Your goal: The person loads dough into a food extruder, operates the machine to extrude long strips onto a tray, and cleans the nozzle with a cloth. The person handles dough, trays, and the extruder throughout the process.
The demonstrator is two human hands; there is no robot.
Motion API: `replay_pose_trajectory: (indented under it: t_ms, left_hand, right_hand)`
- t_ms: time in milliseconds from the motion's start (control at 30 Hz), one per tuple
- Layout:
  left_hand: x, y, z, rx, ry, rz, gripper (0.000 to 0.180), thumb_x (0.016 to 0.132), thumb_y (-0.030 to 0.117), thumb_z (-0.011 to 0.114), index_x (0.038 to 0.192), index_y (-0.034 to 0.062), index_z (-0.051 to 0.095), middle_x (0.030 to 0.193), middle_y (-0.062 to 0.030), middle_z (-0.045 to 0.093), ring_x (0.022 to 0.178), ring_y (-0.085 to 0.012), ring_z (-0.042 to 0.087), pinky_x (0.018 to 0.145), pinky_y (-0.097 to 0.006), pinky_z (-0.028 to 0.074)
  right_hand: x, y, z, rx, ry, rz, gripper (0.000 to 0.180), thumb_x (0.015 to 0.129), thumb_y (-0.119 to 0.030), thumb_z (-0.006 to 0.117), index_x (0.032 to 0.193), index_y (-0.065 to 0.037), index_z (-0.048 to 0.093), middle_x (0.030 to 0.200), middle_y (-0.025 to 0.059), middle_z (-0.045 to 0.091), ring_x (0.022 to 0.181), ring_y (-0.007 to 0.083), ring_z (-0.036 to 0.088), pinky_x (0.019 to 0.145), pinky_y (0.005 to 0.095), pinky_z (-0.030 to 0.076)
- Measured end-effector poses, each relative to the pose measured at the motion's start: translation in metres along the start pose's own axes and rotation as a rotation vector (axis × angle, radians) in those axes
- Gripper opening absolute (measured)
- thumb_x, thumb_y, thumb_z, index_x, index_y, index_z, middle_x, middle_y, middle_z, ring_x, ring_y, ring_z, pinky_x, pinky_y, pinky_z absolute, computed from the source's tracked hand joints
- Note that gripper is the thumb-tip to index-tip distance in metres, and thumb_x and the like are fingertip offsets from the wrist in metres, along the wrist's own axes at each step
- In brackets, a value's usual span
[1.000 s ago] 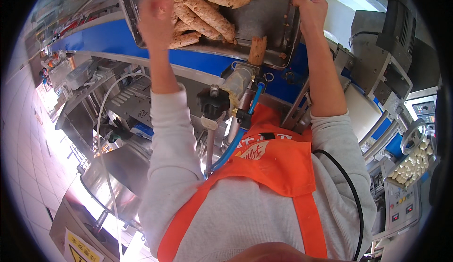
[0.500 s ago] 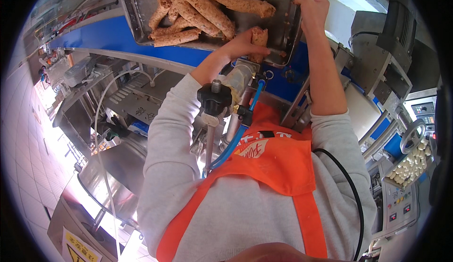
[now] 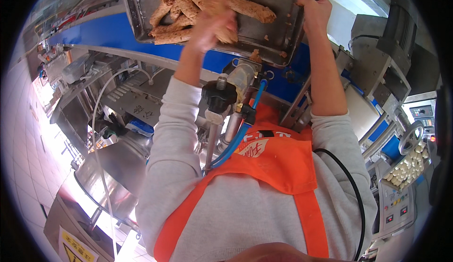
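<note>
A metal tray [image 3: 269, 38] at the top of the head view bears several long, rough brown dough-like rolls [image 3: 255, 12], piled toward its left. My left hand [image 3: 212, 26], smeared by motion, lies over the front of the pile, touching or just above one roll; whether its fingers are closed is unclear. My right hand [image 3: 315, 11] grips the tray's right rim with its fingers wrapped over the edge. Below the tray's front edge stands a clear nozzle tube [image 3: 241, 73] with a metal mouth, and a small brown crumbly piece [image 3: 255, 56] shows at its top.
A black knob [image 3: 219, 97] on a threaded rod and a blue hose [image 3: 231, 146] sit close under my left forearm. A blue belt [image 3: 104, 34] runs behind. Right of me are a grey machine [image 3: 377, 68], a handwheel [image 3: 411, 138] and a bin of pale round pieces [image 3: 408, 167].
My left hand has moved left from the nozzle mouth to the pile. The roll piece it held upright there is gone from view, apart from a small bit at the mouth.
</note>
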State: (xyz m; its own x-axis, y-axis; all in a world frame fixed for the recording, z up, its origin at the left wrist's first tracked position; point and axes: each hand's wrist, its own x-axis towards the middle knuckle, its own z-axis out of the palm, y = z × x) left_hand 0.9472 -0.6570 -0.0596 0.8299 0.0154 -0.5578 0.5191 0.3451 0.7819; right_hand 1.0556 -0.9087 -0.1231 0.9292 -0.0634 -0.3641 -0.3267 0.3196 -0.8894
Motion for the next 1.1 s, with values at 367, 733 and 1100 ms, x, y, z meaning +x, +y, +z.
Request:
replay_pose_trajectory:
  t_ms: [367, 733, 1100]
  left_hand:
    - [-0.053, -0.076, -0.174, 0.553, 1.309, 0.090, 0.068, 0.086, 0.036, 0.068, 0.132, -0.0044, 0.039, 0.129, -0.0215, 0.046, 0.119, -0.0326, 0.047, 0.100, -0.047, 0.040]
    - [-0.034, -0.059, -0.146, -0.517, 0.928, 0.131, 0.033, 0.092, 0.037, 0.045, 0.104, 0.0072, 0.052, 0.097, -0.0100, 0.058, 0.090, -0.0234, 0.057, 0.070, -0.041, 0.052]
    - [-0.035, 0.063, -0.131, -0.502, 0.813, 0.439, 0.022, 0.088, 0.021, 0.051, 0.100, 0.0045, 0.058, 0.097, -0.0106, 0.060, 0.087, -0.0253, 0.059, 0.075, -0.042, 0.052]
  right_hand:
    - [0.003, -0.025, 0.017, -0.186, -0.016, 0.041, 0.034, 0.063, 0.004, 0.056, 0.097, 0.004, 0.062, 0.073, 0.0058, 0.058, 0.061, 0.0157, 0.053, 0.055, 0.0292, 0.043]
    - [0.027, -0.029, 0.021, -0.109, -0.066, 0.015, 0.037, 0.062, 0.011, 0.054, 0.097, 0.003, 0.061, 0.080, 0.0063, 0.059, 0.067, 0.0196, 0.056, 0.058, 0.0305, 0.046]
    - [0.128, -0.096, 0.045, -0.192, -0.200, -0.084, 0.023, 0.062, 0.000, 0.063, 0.085, 0.001, 0.062, 0.081, 0.0083, 0.060, 0.076, 0.0217, 0.057, 0.067, 0.0366, 0.049]
